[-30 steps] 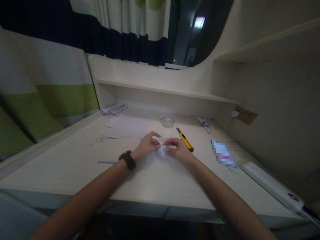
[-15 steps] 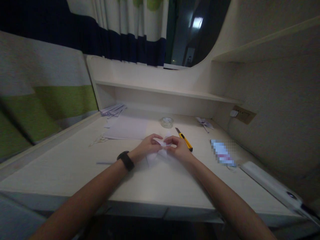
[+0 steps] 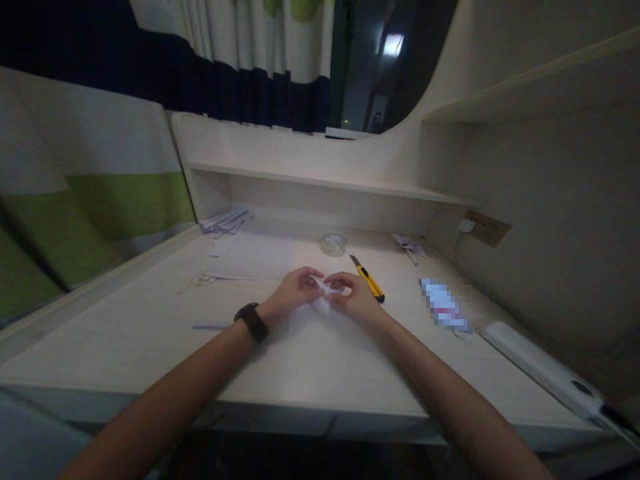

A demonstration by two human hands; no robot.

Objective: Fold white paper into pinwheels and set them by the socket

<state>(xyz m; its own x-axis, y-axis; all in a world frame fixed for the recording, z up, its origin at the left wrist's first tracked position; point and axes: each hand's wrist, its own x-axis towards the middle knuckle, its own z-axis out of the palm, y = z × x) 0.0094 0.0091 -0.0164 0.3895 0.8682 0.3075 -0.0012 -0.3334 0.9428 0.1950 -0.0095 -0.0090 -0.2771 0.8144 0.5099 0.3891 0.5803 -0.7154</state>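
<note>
Between both hands is a small piece of folded white paper point(image 3: 321, 305), its folds partly hidden by fingers. My left hand point(image 3: 295, 291), with a dark watch at the wrist, pinches the paper's left side. From the right, my right hand point(image 3: 356, 297) grips the other side with thumb and fingers curled. Just beyond my right hand lies a yellow box cutter point(image 3: 367, 279), its blade out and pointing away. A roll of clear tape point(image 3: 334, 245) rests behind the hands. A thin paper strip point(image 3: 211, 326) lies by my left wrist, partly covered by it.
White paper sheets point(image 3: 255, 257) lie at the back left, near a pile of folded paper strips point(image 3: 227, 221). A paper pinwheel point(image 3: 409, 247) is at the back right. A phone point(image 3: 445, 305) and a long white lamp-like bar point(image 3: 543, 367) lie on the right.
The paper between my fingers has shifted and turned slightly, showing a pointed flap below them. Both hands stay in nearly the same place.
</note>
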